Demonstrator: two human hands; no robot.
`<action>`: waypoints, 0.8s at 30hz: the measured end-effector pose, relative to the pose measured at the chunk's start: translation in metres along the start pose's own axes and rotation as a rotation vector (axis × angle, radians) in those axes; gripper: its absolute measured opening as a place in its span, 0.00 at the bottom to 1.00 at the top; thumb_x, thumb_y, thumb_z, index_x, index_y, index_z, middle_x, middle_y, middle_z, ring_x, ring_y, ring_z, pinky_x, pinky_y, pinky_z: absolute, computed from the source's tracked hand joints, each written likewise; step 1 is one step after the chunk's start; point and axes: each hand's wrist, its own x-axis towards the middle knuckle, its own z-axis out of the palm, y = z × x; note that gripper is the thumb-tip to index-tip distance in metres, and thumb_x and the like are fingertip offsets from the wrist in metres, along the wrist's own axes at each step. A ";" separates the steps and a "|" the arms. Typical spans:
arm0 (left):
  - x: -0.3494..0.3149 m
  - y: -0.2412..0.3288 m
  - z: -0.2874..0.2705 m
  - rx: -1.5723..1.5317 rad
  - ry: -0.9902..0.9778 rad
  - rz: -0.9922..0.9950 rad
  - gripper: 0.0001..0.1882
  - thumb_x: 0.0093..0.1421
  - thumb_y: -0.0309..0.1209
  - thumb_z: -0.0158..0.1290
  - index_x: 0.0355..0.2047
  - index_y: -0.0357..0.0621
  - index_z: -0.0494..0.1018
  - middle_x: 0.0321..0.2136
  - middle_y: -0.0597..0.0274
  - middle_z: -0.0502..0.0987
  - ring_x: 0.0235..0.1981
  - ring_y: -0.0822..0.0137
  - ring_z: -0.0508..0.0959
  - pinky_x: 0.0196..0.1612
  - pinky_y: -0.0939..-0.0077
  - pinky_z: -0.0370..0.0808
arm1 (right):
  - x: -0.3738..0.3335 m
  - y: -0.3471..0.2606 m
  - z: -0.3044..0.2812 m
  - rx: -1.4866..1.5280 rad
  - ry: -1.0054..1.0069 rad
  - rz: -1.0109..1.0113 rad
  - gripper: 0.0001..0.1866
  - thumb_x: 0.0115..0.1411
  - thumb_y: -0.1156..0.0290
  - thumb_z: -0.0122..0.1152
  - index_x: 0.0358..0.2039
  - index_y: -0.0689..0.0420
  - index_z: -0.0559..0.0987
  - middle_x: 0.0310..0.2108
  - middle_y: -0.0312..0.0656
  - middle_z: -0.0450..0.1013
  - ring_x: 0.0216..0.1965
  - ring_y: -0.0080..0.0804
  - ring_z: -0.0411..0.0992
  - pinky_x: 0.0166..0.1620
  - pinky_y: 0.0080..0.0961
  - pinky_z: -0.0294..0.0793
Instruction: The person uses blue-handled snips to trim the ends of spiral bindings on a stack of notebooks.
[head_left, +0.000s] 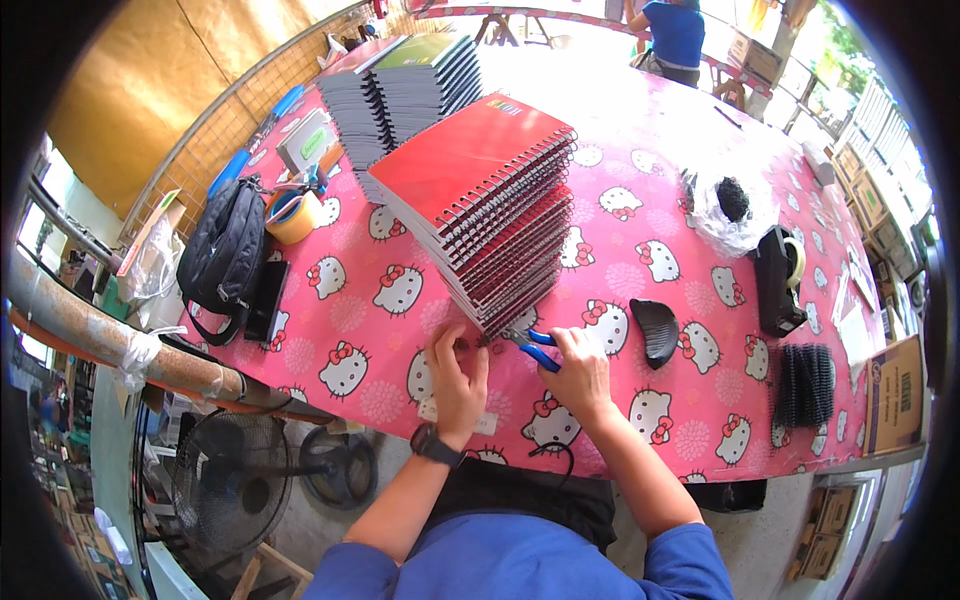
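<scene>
Over a pink tablecloth (640,285), the right hand (582,370) wraps its fingers around pliers (541,358) (blue-handled) beside the notebook stack's near corner (488,328); the left hand (457,385) curls its fingers there, any pinch unclear.

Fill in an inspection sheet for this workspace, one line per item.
Surface: pink patterned table cover, glare toward the far end.
Job's things: stack of red spiral notebooks; blue-handled pliers at its near lower corner.
Clutter: black bag and tape roll left; black curved object, tape dispenser and black coils right; more notebooks behind.
Hands: right hand grips the pliers; left hand by the stack's corner, contact unclear.
Cables: thin black loop at the near edge, possibly a cord.
Surroundings: fan lower left; another person in blue, far off.
</scene>
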 end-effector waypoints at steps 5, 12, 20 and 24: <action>-0.073 0.035 0.000 0.513 -0.372 0.553 0.23 0.59 0.37 0.53 0.54 0.49 0.65 0.57 0.51 0.62 0.60 0.53 0.56 0.62 0.50 0.50 | -0.004 0.006 -0.005 0.148 0.125 0.058 0.23 0.42 0.74 0.66 0.42 0.59 0.74 0.33 0.47 0.71 0.37 0.46 0.69 0.44 0.37 0.68; -0.053 -0.008 0.009 0.665 -0.358 0.557 0.20 0.56 0.43 0.56 0.45 0.50 0.69 0.49 0.55 0.66 0.54 0.54 0.63 0.52 0.50 0.58 | -0.006 0.018 0.003 0.201 0.160 0.010 0.25 0.38 0.74 0.68 0.40 0.61 0.73 0.35 0.49 0.71 0.41 0.50 0.70 0.46 0.40 0.68; 0.032 -0.042 -0.058 0.671 -0.202 0.277 0.58 0.40 0.60 0.63 0.63 0.44 0.49 0.63 0.40 0.49 0.65 0.39 0.49 0.61 0.38 0.50 | -0.011 -0.017 0.004 0.291 -0.197 -0.234 0.28 0.41 0.67 0.69 0.45 0.55 0.72 0.51 0.46 0.68 0.53 0.44 0.65 0.55 0.41 0.61; 0.039 -0.036 -0.052 0.586 -0.305 0.298 0.55 0.44 0.59 0.60 0.64 0.45 0.48 0.63 0.39 0.50 0.65 0.39 0.48 0.60 0.35 0.48 | -0.009 -0.030 0.017 0.312 -0.279 -0.271 0.29 0.42 0.65 0.69 0.46 0.54 0.72 0.53 0.45 0.67 0.54 0.44 0.63 0.57 0.40 0.60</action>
